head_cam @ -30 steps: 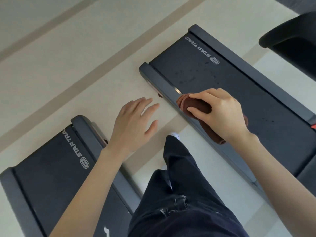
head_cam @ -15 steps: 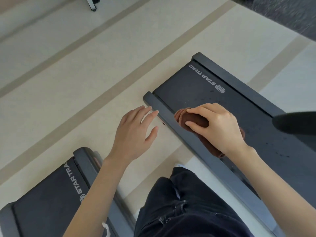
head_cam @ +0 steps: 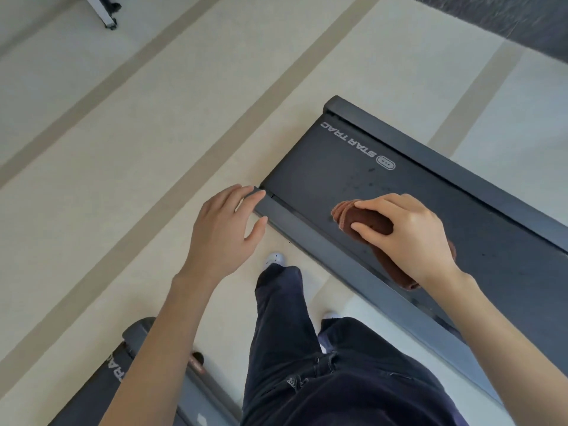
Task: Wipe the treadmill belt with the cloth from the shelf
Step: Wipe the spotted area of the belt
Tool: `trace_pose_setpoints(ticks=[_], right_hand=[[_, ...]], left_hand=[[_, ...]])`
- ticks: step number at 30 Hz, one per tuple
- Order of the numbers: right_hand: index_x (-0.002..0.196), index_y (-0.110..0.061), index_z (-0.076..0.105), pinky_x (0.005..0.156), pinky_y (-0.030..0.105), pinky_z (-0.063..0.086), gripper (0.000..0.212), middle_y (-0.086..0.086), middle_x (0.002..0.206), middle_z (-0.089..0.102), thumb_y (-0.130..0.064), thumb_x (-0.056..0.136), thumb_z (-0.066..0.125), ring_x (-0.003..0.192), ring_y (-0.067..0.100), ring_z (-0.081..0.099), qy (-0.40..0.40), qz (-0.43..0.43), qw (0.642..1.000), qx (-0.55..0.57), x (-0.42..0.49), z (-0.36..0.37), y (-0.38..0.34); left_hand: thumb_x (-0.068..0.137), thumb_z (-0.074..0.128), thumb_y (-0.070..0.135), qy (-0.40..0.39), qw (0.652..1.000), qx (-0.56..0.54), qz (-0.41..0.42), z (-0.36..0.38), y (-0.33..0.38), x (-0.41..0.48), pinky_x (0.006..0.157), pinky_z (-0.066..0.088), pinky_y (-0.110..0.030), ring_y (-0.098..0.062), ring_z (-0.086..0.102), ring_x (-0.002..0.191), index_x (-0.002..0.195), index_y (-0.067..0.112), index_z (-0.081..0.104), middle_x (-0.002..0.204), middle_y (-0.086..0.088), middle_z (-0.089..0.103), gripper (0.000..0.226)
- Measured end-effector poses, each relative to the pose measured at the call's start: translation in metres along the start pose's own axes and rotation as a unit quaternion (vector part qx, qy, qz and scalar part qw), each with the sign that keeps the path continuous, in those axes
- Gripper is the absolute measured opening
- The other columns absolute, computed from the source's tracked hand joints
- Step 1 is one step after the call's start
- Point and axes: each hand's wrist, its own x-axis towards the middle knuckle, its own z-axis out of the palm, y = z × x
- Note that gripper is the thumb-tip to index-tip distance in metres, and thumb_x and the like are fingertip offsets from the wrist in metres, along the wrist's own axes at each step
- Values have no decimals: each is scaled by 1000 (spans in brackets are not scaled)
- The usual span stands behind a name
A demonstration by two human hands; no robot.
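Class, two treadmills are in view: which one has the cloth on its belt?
The treadmill on the right: the right hand holds the cloth on its belt. The treadmill at bottom left has no cloth.

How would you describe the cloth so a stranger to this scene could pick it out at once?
Find the treadmill filling the right of the view, whose dark belt reads STAR TRAC. On that belt, close to the rail nearest the person, a folded cloth lies in the grip of the right hand. It is the only brown, soft thing there; all around it is dark grey and hard.
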Motion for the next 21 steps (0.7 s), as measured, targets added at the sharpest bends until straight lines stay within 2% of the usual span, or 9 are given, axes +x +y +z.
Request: trace_pose_setpoints(ticks=[5, 10, 14, 21], right_hand=[[105, -25, 70, 69, 25, 39, 24, -4, 95, 68, -33, 82, 72, 87, 23, 60, -4, 53, 999, -10, 64, 33, -24], [105, -27, 70, 69, 25, 37, 24, -5, 95, 68, -32, 82, 73, 84, 22, 58, -4, 75, 997, -17, 127, 64, -39], [104, -27, 70, 68, 25, 37, 23, -5, 95, 68, -35, 83, 70, 84, 22, 58, -5, 82, 996, -26, 161, 87, -31], [104, -26, 70, 68, 22, 35, 28, -6, 95, 69, -40, 81, 62, 85, 21, 59, -26, 83, 996, -1, 208, 145, 3]], left_hand=[[90, 34, 40, -27, 999, -2, 32, -7, -75, 58, 94, 43, -43, -27, 51, 122, 125, 14, 60, 128, -5, 59, 51], [90, 35, 40, -53, 996, 12, 74, -9, -134, 114, 93, 44, -43, -28, 53, 119, 122, 13, 62, 125, -6, 61, 50], [89, 35, 40, -79, 990, 5, 118, 12, -154, 152, 95, 43, -40, -25, 53, 119, 123, 14, 61, 124, -4, 61, 50], [89, 35, 40, -103, 986, -42, 126, 61, -159, 186, 95, 43, -38, -24, 53, 119, 124, 15, 61, 125, -4, 61, 51]])
